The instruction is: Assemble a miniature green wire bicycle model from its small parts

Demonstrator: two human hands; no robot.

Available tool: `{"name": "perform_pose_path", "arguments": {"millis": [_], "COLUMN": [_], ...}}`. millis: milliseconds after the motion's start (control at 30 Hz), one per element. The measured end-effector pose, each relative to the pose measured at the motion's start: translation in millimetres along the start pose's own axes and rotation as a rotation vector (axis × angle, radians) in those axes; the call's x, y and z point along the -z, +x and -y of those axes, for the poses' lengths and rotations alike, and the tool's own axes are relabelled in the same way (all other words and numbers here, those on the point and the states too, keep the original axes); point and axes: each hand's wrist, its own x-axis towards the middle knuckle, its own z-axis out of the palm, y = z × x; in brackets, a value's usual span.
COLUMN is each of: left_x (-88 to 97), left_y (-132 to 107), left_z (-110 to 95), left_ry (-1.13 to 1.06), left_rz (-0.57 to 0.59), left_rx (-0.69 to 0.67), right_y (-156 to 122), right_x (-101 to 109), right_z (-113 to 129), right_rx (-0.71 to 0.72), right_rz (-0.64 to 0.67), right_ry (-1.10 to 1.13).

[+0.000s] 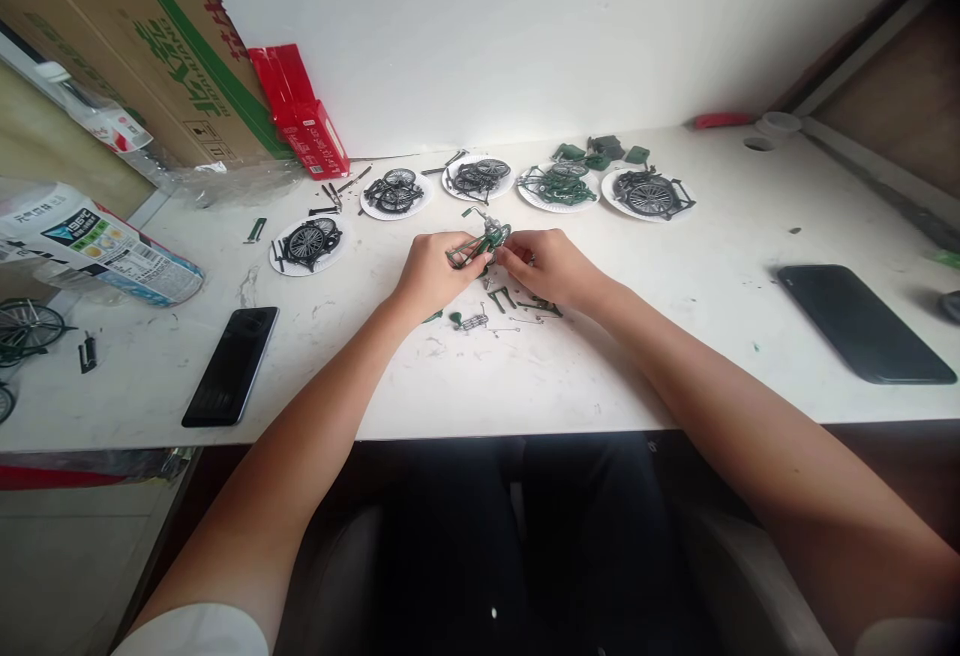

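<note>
A: Left hand [439, 271], quick?
B: Nearly closed; pinching green model bicycle [491, 234] between thumb and fingers, by what looks like the frame
A: And right hand [547, 266]?
B: Bent in close at the wheel side of the same bicycle, thumb near fingertips; can't tell if gripping the wheel, a small part, or just touching
A: Bicycle location?
B: Between both hands, mid-view, over white tabletop [420, 386]; partly hidden by fingers, with a thin bent piece at the top; can't tell about contact with the surface
A: Just below the hands?
B: Loose small green parts [501, 298], plus a silvery part [475, 322], lying flat on the tabletop
A: Farther back?
B: Five white paper plates [339, 254] in a curved row; dark bicycle parts with spoked wheels on four, mostly green parts on second from right; green box-like pieces [605, 148] just behind that one
A: Left side?
B: Black smartphone [231, 366], large plastic bottle [127, 246] on its side, dark model bicycle [34, 326] cut off by the edge; farther back, red box [324, 141] beside big cardboard box [187, 66]
A: Right side?
B: Dark flat slab [866, 321] with rounded corners, well apart from the hands
</note>
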Motion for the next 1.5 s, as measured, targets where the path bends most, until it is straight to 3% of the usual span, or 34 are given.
{"name": "perform_pose_path", "arguments": {"millis": [1500], "left_x": [2.0], "left_y": [0.6], "left_z": [-1.7], "left_ry": [0.051], "left_rz": [0.049], "left_rx": [-0.027], "right_y": [-0.8], "right_x": [2.4], "right_z": [-0.8], "right_rx": [0.033], "right_rz": [0.048], "right_ry": [-0.054]}}
